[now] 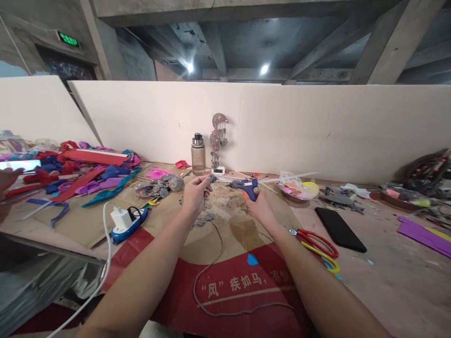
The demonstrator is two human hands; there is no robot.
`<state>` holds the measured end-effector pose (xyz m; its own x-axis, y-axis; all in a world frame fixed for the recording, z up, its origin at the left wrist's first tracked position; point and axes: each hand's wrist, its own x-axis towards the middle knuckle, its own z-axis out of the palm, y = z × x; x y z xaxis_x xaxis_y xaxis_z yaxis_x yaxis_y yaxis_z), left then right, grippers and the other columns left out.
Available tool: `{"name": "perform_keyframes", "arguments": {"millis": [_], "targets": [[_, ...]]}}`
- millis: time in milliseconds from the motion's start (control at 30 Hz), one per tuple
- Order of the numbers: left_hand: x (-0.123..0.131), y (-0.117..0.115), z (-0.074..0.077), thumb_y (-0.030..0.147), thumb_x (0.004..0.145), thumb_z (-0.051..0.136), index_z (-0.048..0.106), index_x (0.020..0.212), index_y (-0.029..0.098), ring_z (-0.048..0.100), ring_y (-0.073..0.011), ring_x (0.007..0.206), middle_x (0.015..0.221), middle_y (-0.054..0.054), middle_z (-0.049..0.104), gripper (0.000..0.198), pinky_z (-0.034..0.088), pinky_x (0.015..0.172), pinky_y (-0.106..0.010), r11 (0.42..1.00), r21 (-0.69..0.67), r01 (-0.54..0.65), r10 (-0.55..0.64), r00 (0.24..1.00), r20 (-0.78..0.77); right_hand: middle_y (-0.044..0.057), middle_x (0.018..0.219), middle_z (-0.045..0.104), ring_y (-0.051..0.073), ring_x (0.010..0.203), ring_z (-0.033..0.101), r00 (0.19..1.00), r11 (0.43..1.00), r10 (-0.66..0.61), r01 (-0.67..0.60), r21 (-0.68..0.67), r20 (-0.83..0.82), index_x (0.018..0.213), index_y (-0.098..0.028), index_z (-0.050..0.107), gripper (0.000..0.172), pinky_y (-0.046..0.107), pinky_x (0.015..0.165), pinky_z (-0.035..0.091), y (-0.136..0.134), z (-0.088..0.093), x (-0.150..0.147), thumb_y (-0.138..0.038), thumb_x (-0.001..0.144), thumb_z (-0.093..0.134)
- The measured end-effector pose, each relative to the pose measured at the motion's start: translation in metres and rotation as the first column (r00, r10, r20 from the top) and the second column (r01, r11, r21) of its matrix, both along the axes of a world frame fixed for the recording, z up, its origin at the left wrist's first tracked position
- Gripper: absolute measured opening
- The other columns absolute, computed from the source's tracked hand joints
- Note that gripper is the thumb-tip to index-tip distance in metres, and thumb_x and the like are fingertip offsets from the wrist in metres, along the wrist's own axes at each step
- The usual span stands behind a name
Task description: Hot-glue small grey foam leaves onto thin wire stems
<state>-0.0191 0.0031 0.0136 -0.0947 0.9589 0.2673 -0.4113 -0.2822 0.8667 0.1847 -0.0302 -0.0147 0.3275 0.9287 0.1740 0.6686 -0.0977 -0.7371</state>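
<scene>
My left hand (198, 191) pinches a small dark grey-blue piece (213, 178) between thumb and fingertips; its exact kind is too small to make out. Below that hand are grey flower-like pieces (205, 218), and a grey cord (221, 244) trails from near them towards me. Wrapped around the handle of a blue hot glue gun (251, 188) is my right hand (260, 206). The gun's nozzle points left, towards the left hand, with a gap between. Under both hands lies a glue-marked cardboard sheet (197, 246) with a red printed part.
Scissors (319, 241) with red and yellow handles and a black phone (340, 230) lie right. A bottle (198, 155) and a grey hanging ornament (219, 134) stand behind. Left are a blue power strip (129, 226), coloured fabric strips (95, 173) and another person's hand (9, 180).
</scene>
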Motion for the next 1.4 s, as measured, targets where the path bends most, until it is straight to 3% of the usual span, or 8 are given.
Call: {"name": "perform_keyframes", "arguments": {"millis": [133, 267, 367, 500, 833, 1100, 1400], "targets": [[-0.002, 0.003, -0.001, 0.041, 0.052, 0.085, 0.067, 0.069, 0.013, 0.048, -0.0055, 0.051, 0.073, -0.004, 0.065, 0.037, 0.023, 0.040, -0.018, 0.998, -0.054, 0.008, -0.008, 1.000, 0.009, -0.001, 0.064, 0.063, 0.018, 0.060, 0.064, 0.953, 0.983, 0.158, -0.127, 0.133, -0.257, 0.101, -0.021, 0.053, 0.021, 0.027, 0.060, 0.048, -0.012, 0.010, -0.006, -0.031, 0.083, 0.051], [-0.006, 0.009, -0.005, 0.040, 0.048, 0.085, 0.067, 0.072, 0.013, 0.048, -0.0057, 0.052, 0.078, -0.007, 0.069, 0.040, 0.020, 0.039, -0.017, 0.990, -0.136, 0.022, -0.017, 0.999, 0.039, 0.000, 0.076, 0.064, 0.016, 0.056, 0.060, 0.854, 0.924, 0.343, -0.233, 0.303, -0.391, 0.100, -0.021, 0.051, 0.023, 0.029, 0.058, 0.050, -0.025, 0.016, -0.019, -0.036, 0.082, 0.051], [-0.007, 0.013, -0.010, 0.039, 0.049, 0.083, 0.066, 0.072, 0.013, 0.048, -0.0057, 0.051, 0.080, -0.008, 0.069, 0.039, 0.018, 0.039, -0.017, 0.986, -0.161, 0.030, -0.024, 0.999, 0.042, 0.002, 0.086, 0.064, 0.011, 0.054, 0.055, 0.794, 0.858, 0.475, -0.323, 0.399, -0.379, 0.103, -0.020, 0.052, 0.026, 0.028, 0.055, 0.049, -0.032, 0.018, -0.029, -0.035, 0.082, 0.052], [-0.005, 0.013, -0.012, 0.039, 0.048, 0.084, 0.066, 0.071, 0.013, 0.048, -0.0057, 0.051, 0.079, -0.008, 0.070, 0.039, 0.017, 0.039, -0.017, 0.985, -0.167, 0.041, -0.037, 0.999, 0.030, 0.003, 0.095, 0.063, 0.009, 0.055, 0.049, 0.777, 0.812, 0.541, -0.382, 0.441, -0.322, 0.104, -0.021, 0.052, 0.024, 0.026, 0.053, 0.048, -0.035, 0.015, -0.035, -0.033, 0.083, 0.051], [0.001, 0.005, -0.007, 0.039, 0.050, 0.083, 0.065, 0.070, 0.012, 0.049, -0.0059, 0.050, 0.073, -0.006, 0.067, 0.037, 0.017, 0.039, -0.018, 0.988, -0.148, 0.034, -0.037, 0.999, -0.018, 0.004, 0.097, 0.065, 0.013, 0.061, 0.052, 0.848, 0.832, 0.501, -0.418, 0.365, -0.171, 0.108, -0.022, 0.054, 0.024, 0.028, 0.058, 0.049, -0.032, 0.008, -0.033, -0.035, 0.088, 0.049], [0.004, 0.001, -0.007, 0.037, 0.055, 0.081, 0.065, 0.066, 0.014, 0.049, -0.0069, 0.050, 0.067, -0.002, 0.062, 0.030, 0.023, 0.041, -0.019, 0.996, -0.084, -0.031, 0.022, 0.994, -0.103, 0.007, 0.097, 0.067, 0.020, 0.084, 0.062, 0.917, 0.860, 0.397, -0.385, 0.334, 0.037, 0.106, -0.019, 0.058, 0.025, 0.034, 0.078, 0.048, -0.037, 0.012, -0.032, -0.035, 0.091, 0.046], [0.004, -0.001, -0.006, 0.036, 0.056, 0.079, 0.065, 0.066, 0.015, 0.048, -0.0073, 0.049, 0.062, -0.001, 0.059, 0.027, 0.023, 0.041, -0.019, 0.995, -0.068, -0.067, 0.060, 0.993, -0.103, 0.011, 0.099, 0.066, 0.023, 0.087, 0.062, 0.921, 0.860, 0.379, -0.386, 0.334, 0.089, 0.111, -0.017, 0.056, 0.031, 0.036, 0.081, 0.049, -0.039, 0.014, -0.035, -0.037, 0.091, 0.043]]}}
